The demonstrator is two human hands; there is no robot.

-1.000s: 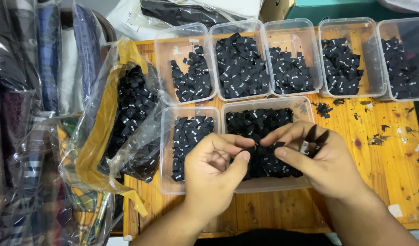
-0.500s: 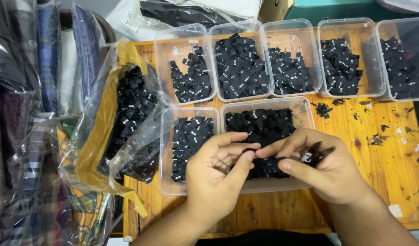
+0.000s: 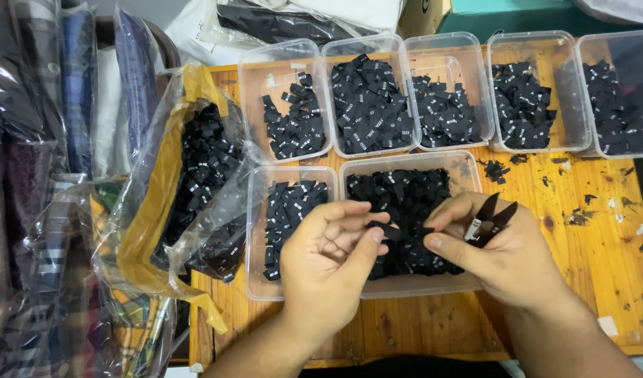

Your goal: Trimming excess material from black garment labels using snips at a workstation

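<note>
Left hand (image 3: 328, 262) has opened; right hand (image 3: 500, 248) seemingly grips snips (image 3: 491, 221)

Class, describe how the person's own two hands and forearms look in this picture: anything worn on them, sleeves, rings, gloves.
Both are bare. The left hand and right hand wear no gloves, and no rings show on the visible fingers. Neither wrist carries a watch or band. Both forearms are uncovered down to the lower edge of the picture, so no sleeve is in view. Nails appear short and unpainted.

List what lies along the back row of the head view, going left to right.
Clear plastic bag of black fabric labels → five clear plastic tubs of black labels: first, second, third, fourth, fifth.
</note>
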